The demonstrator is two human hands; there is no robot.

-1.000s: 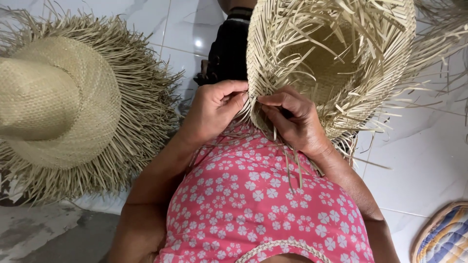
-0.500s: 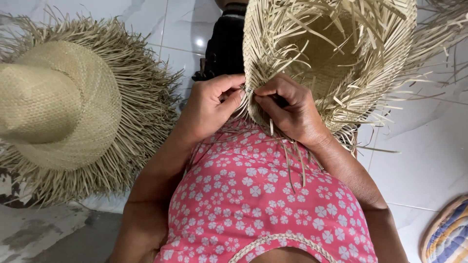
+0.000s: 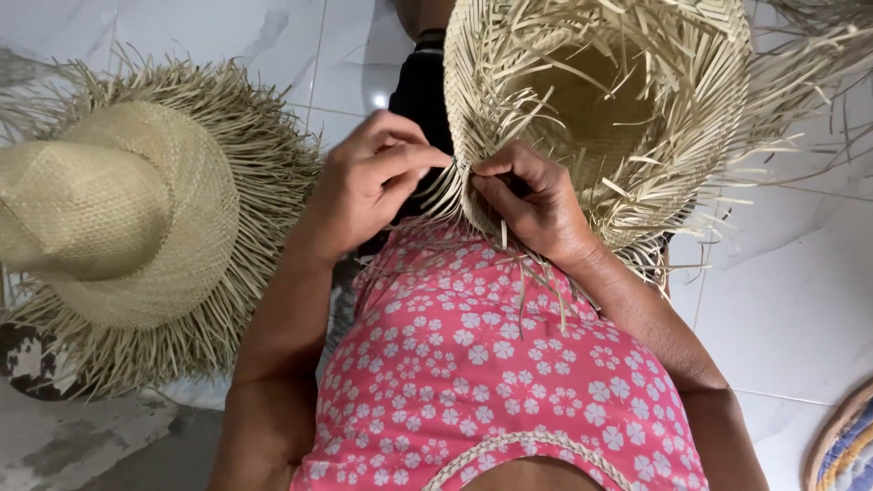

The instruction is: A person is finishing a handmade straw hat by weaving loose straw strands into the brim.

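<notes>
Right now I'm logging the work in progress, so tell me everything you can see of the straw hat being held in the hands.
The pale, unfinished woven straw hat is held upside down, its hollow crown facing the camera. Loose flat strands bristle from its brim and hang over the pink floral garment. The left hand and right hand both pinch strands at its near edge.

Pink white-flowered dress (image 3: 491, 382), bare arms

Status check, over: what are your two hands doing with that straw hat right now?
Left hand and right hand both pinching loose strands at the brim of the unfinished straw hat. Finished hat lies on the floor, apart. Nothing blocking.
</notes>
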